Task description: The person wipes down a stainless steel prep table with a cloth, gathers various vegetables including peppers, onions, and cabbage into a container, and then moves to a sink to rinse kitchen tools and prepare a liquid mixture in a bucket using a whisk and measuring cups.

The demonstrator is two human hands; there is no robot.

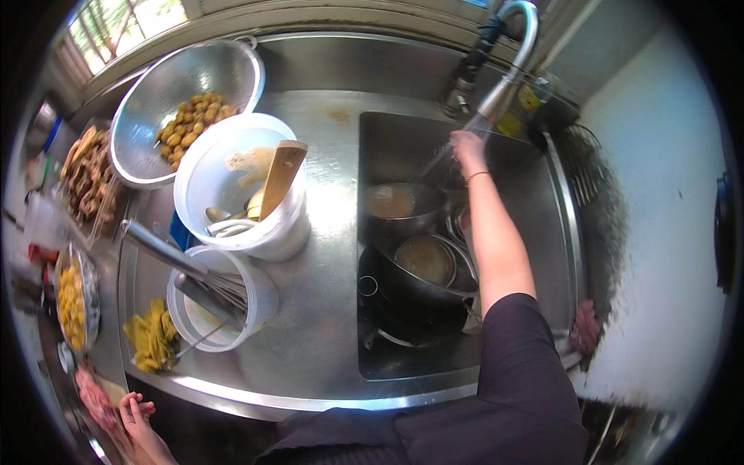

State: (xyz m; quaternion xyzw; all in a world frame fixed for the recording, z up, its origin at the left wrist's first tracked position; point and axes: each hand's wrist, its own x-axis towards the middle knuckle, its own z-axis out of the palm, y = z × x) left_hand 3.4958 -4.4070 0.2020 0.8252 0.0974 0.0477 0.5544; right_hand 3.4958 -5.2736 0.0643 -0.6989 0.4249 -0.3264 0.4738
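Note:
My right hand (pixel 469 153) is closed around the spray head of a tall metal tap (pixel 496 99) at the back of the sink. Water sprays from it toward a dark pot (pixel 403 225) holding cloudy liquid. In front of that pot, a large black pan (pixel 403 298) leans in the sink (pixel 457 364), beside a round metal vessel (pixel 426 260) with cloudy liquid. My left hand (pixel 138 415) hangs low at the left, beyond the counter's front edge, its fingers loosely bent and apart. It holds nothing I can see. Close to it lies a pinkish bundle (pixel 97 399), its kind unclear.
Left of the sink stand a white bucket (pixel 291 225) with a wooden spatula (pixel 284 178), a tub (pixel 267 291) with a whisk (pixel 225 287), and a colander (pixel 139 132) of small round potatoes. A yellow cloth (pixel 151 335) lies by the tub; a pink cloth (pixel 584 327) hangs at the right.

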